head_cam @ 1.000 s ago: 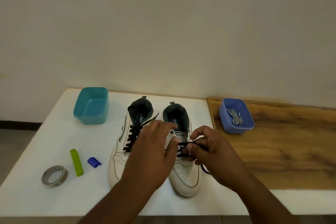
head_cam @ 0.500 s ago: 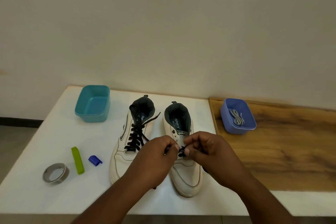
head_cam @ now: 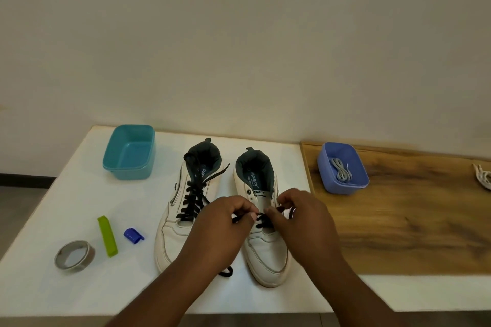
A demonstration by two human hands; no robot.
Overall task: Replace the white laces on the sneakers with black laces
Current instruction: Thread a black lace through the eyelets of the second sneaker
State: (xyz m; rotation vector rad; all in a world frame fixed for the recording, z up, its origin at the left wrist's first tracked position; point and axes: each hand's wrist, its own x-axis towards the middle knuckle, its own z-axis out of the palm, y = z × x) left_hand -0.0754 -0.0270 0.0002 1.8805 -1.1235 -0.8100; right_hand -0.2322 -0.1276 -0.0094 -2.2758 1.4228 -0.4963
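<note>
Your hands lace the right sneaker on the bench.
Your left hand point(head_cam: 223, 223) and right hand point(head_cam: 300, 220) each pinch the black lace point(head_cam: 261, 220) over the right sneaker point(head_cam: 265, 247), fingers curled tight; the left sneaker point(head_cam: 180, 220) beside it is laced black.

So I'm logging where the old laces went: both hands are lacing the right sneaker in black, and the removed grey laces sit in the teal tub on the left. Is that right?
Not quite. The teal tub looks empty; the grey laces lie in the blue tub on the wooden board, as the head view shows. The rest holds: left hand and right hand work the black lace on the right sneaker.
</note>
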